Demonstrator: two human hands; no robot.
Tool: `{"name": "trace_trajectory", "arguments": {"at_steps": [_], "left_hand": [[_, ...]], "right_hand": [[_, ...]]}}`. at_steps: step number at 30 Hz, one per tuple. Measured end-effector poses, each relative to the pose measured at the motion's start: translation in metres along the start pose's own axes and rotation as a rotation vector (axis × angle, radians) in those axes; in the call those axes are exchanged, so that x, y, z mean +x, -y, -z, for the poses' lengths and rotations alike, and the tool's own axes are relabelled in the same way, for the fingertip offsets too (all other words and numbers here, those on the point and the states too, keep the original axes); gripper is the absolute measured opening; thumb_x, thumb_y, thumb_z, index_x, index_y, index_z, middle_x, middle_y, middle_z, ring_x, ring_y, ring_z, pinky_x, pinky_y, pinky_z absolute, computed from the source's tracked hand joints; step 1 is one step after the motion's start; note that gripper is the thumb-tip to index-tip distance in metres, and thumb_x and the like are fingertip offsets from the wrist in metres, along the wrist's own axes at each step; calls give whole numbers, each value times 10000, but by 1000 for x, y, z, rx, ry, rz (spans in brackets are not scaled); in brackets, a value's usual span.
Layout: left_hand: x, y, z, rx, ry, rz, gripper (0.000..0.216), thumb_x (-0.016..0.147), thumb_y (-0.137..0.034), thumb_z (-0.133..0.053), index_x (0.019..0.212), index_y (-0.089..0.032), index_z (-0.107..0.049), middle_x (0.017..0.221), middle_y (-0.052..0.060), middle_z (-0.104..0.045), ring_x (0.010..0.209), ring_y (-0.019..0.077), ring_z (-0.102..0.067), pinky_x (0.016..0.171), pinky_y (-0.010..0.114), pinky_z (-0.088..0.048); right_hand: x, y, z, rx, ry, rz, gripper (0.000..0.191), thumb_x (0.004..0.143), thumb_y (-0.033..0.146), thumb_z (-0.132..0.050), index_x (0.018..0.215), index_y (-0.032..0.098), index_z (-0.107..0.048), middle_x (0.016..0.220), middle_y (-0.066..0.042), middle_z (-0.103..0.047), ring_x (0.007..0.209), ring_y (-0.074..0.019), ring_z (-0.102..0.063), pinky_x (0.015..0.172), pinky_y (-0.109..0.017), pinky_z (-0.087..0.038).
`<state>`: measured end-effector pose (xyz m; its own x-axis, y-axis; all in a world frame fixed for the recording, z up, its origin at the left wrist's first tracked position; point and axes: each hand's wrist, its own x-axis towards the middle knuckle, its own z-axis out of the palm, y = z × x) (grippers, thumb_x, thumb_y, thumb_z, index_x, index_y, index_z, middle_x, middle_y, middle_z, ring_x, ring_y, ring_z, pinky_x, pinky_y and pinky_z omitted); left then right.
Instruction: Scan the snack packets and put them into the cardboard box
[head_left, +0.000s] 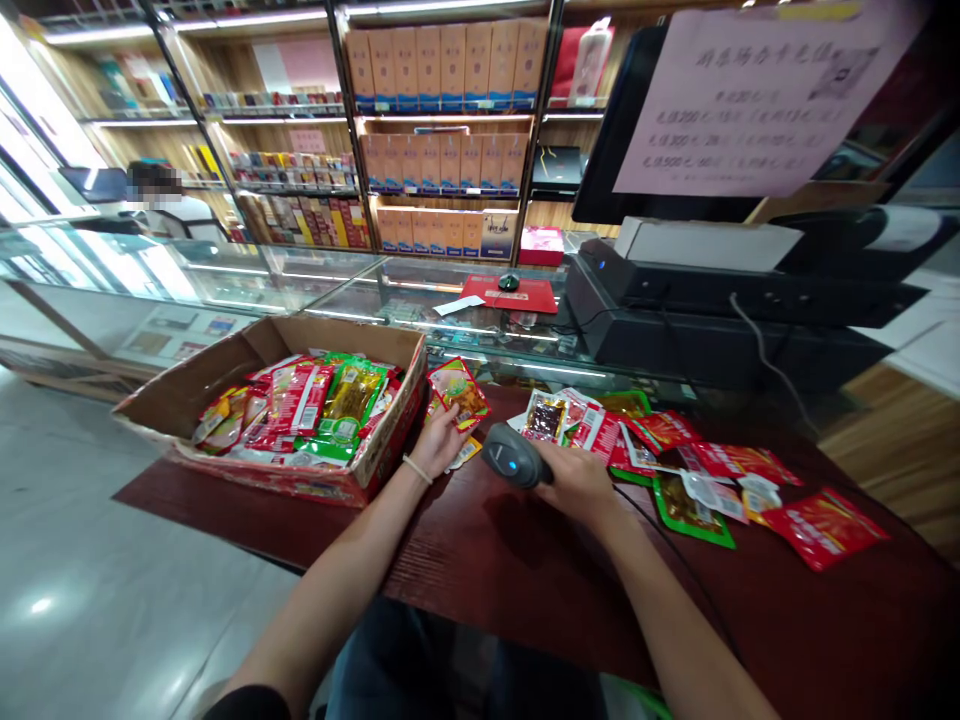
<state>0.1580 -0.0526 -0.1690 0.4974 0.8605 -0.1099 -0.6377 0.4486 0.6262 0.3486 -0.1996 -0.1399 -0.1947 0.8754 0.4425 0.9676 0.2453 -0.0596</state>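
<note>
My left hand is closed on a red and yellow snack packet, held up beside the cardboard box. The box holds several red and green snack packets. My right hand grips a grey handheld barcode scanner, its head pointing left toward the held packet. A cable runs from the scanner back along my right arm. Both hands are over a dark red wooden counter.
Loose snack packets lie spread on the counter to the right. A black cash register with a screen and printer stands behind them. Glass display cases and shelves of boxed goods fill the back. A person sits at far left.
</note>
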Motion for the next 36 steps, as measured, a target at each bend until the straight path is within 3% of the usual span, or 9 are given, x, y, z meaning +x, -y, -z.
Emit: {"name": "trace_trajectory", "arguments": {"at_steps": [6,12,15,18,21,26,29,32,36], "left_hand": [[2,1,2,-6,8,20,244,859,-180,-562,1102,-201,-584,1152,72,-660,1085,199,-619,997,428,-468],[10,6,8,-21,-89,55,242,837,-198,-570,1075,-150,-578,1093,115,-673,1049,223,-637,989,415,-464],[9,8,9,17,-48,29,269,823,-193,-595,1091,-178,-574,1119,90,-669,1059,213,-629,987,422,-460],[4,12,3,168,18,-58,291,818,-230,-624,1103,-195,-575,1107,65,-676,1033,203,-636,972,416,-466],[-7,5,-17,446,-10,-278,303,817,-289,-631,1092,-168,-599,1086,77,-682,1022,218,-634,955,396,-470],[-53,-60,-64,1037,-22,-672,353,851,-320,-590,1178,-191,-615,1161,78,-664,1073,230,-608,976,361,-446],[-80,-124,-67,1241,-134,-873,437,863,-303,-572,1293,-230,-547,1250,59,-627,1125,214,-587,1009,343,-421],[-88,-188,-32,1319,-321,-921,486,865,-315,-555,1336,-205,-506,1315,79,-584,1171,228,-565,1031,362,-405],[-87,-246,42,1453,-561,-689,515,855,-298,-528,1344,-141,-494,1341,125,-560,1254,268,-506,1074,411,-356]], "right_hand": [[-1,0,0,-7,16,-17,447,763,352,-631,1168,167,-600,981,-52,-731,796,-216,-681,665,-299,-426],[-1,1,1,-6,43,-64,424,745,332,-645,1144,191,-616,960,-37,-732,797,-218,-678,656,-297,-415],[0,1,2,1,37,-85,426,759,335,-628,1160,193,-614,989,-47,-729,802,-223,-678,667,-299,-425],[-1,-1,3,11,-19,-112,413,776,321,-595,1166,186,-609,1026,-59,-722,824,-232,-680,685,-303,-442],[-4,-7,3,-4,-114,-173,374,796,308,-566,1144,180,-616,987,-68,-729,824,-235,-682,685,-301,-453],[-5,-15,2,-68,-266,-231,364,787,287,-567,1130,178,-626,907,-91,-736,760,-236,-685,646,-287,-447],[4,-9,2,-70,-284,-202,380,784,332,-582,1133,189,-628,818,-72,-735,705,-235,-681,591,-276,-425],[18,4,2,-62,-313,-181,399,790,369,-571,1145,191,-616,815,-58,-734,688,-232,-680,573,-276,-417],[39,22,-1,-56,-329,-128,347,802,373,-555,1094,201,-630,818,-51,-734,703,-237,-684,580,-280,-409]]}}
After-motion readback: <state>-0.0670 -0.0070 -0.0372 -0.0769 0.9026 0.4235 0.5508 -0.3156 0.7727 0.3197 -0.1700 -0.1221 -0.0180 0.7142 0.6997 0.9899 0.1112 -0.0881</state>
